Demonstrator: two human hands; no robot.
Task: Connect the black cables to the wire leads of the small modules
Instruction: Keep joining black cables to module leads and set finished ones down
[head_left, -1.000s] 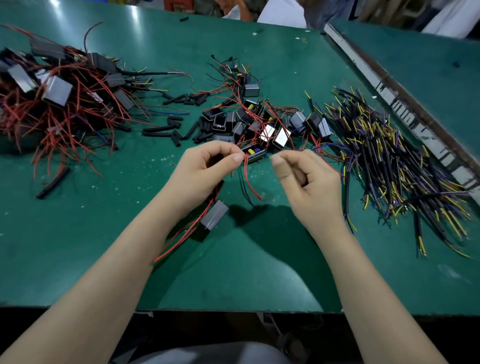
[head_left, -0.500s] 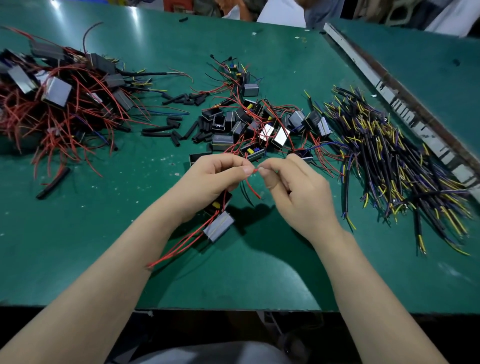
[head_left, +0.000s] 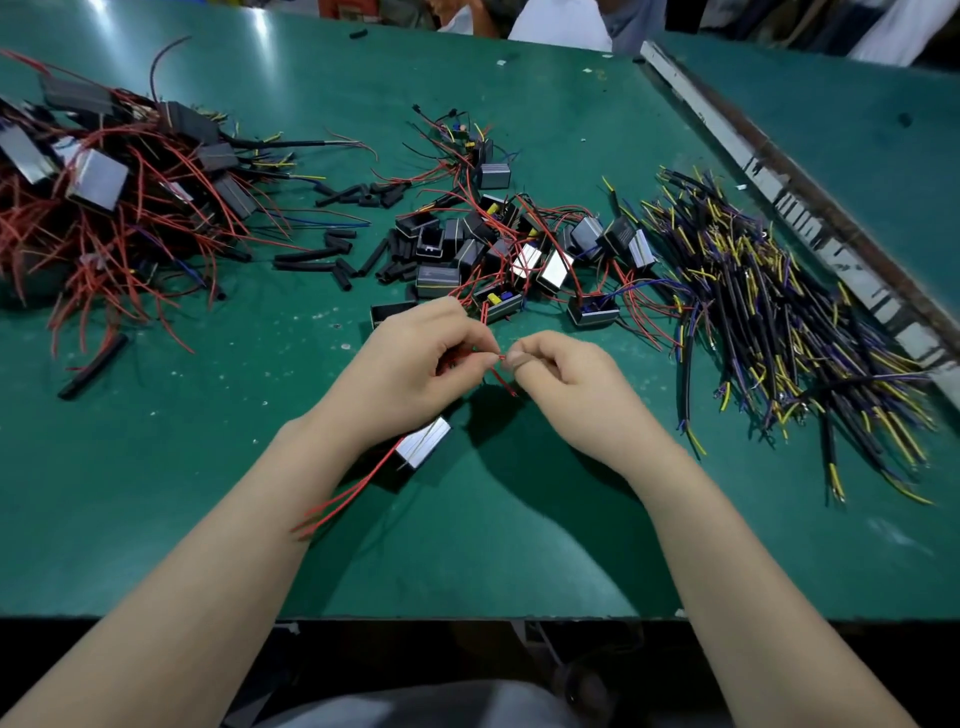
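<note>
Head | left hand (head_left: 410, 374), right hand (head_left: 563, 382): each grip pinching red lead (head_left: 502, 358) between them

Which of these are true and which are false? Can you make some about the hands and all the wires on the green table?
1. Both hands pinch a thin red wire between them. True: left hand, right hand, red wire.
2. A small module hangs under the right wrist. False: the module sits below the left hand.
3. The pile of black cables with yellow tips lies to the right of the hands. True.
4. The table is red. False: it is green.
5. The short black sleeves are stacked on the cable pile. False: they lie loose on the table, left of the middle module heap.
</note>
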